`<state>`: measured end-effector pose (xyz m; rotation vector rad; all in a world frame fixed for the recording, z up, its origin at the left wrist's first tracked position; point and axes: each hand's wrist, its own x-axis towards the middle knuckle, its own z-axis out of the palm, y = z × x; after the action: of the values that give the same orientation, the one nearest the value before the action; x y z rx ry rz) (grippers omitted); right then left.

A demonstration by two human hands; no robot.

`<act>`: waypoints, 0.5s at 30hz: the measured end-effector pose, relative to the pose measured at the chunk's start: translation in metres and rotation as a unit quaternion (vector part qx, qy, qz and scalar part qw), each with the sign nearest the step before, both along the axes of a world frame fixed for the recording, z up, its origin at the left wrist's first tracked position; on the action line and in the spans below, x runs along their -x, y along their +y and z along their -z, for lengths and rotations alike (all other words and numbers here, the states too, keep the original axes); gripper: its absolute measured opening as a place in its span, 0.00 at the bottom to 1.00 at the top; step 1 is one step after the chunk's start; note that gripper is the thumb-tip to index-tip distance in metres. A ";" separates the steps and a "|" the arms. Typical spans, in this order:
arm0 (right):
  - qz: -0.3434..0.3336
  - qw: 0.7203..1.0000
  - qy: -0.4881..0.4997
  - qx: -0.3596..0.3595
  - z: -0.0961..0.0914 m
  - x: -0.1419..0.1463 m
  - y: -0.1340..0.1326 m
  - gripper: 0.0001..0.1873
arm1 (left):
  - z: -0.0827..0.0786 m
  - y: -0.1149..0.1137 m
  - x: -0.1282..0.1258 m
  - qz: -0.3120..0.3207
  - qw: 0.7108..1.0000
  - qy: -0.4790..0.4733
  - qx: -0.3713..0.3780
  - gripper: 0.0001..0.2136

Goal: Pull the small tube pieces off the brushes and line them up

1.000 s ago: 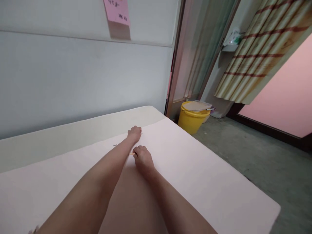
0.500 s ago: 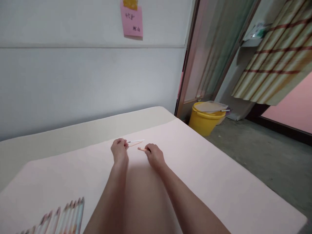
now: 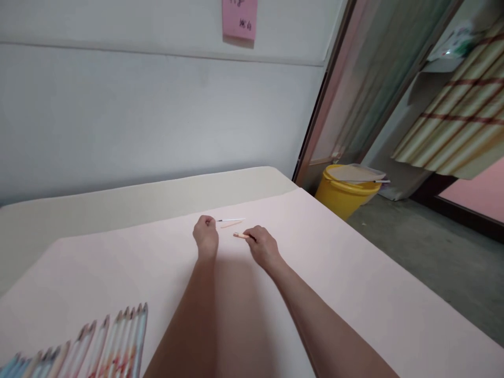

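Peach pen part: it lies clamped in my right grip, just above or on the worktop; which, I cannot tell. My left grip is curled beside the white refill; whether it holds anything is unclear. The step appears to be handling a pen's separate parts; the next move probably calls for aligning them. Compared with half a second ago, more of the pen row shows at lower left.
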<state>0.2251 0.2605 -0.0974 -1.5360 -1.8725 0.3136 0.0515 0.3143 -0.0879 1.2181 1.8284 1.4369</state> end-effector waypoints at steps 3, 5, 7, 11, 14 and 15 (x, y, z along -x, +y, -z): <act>0.001 1.000 -0.025 0.004 -0.004 0.001 -0.002 0.09 | -0.007 -0.004 -0.001 0.047 0.993 0.101 0.034 0.06; -0.001 0.999 -0.038 0.012 -0.006 0.001 -0.002 0.09 | -0.012 -0.005 -0.002 0.063 0.984 0.156 0.056 0.07; 0.001 0.999 -0.042 0.019 -0.007 0.002 -0.003 0.09 | -0.014 -0.006 -0.004 0.065 0.974 0.201 0.077 0.07; 0.009 1.000 -0.020 0.012 -0.006 0.002 -0.002 0.08 | -0.013 -0.005 -0.005 0.067 0.956 0.267 0.105 0.09; 0.011 1.000 0.000 0.006 -0.004 0.003 -0.002 0.07 | -0.012 -0.004 -0.006 0.073 0.946 0.295 0.111 0.09; 0.013 1.000 0.009 0.003 -0.005 0.003 -0.003 0.07 | -0.012 -0.004 -0.006 0.074 0.944 0.301 0.113 0.09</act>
<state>0.2225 0.2571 -0.0928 -1.5562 -1.8376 0.3210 0.0577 0.3105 -0.0760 1.7551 2.1499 0.7853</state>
